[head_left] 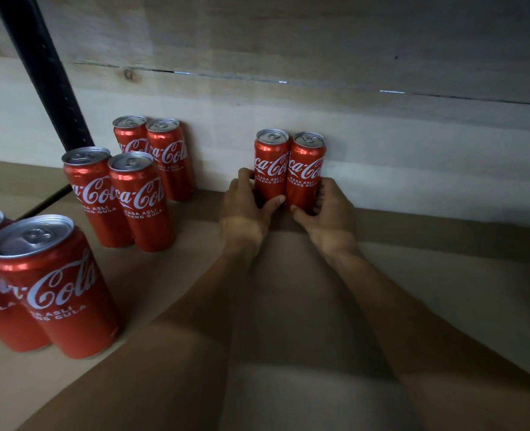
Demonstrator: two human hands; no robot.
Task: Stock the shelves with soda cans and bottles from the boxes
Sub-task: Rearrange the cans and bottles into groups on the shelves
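Note:
Two red Coca-Cola cans stand upright side by side against the back wall of the shelf (288, 290). My left hand (245, 206) grips the left can (271, 164) near its base, thumb across the front. My right hand (329, 209) grips the right can (306, 169) the same way. Both cans touch each other, and their bases are hidden behind my fingers.
Several more red cans stand in pairs down the left side: a pair at the back (161, 154), a pair in the middle (123, 197), a pair at the near left (49, 284). A black shelf post (44, 73) rises at the upper left. A pale wooden wall (381, 135) closes the back.

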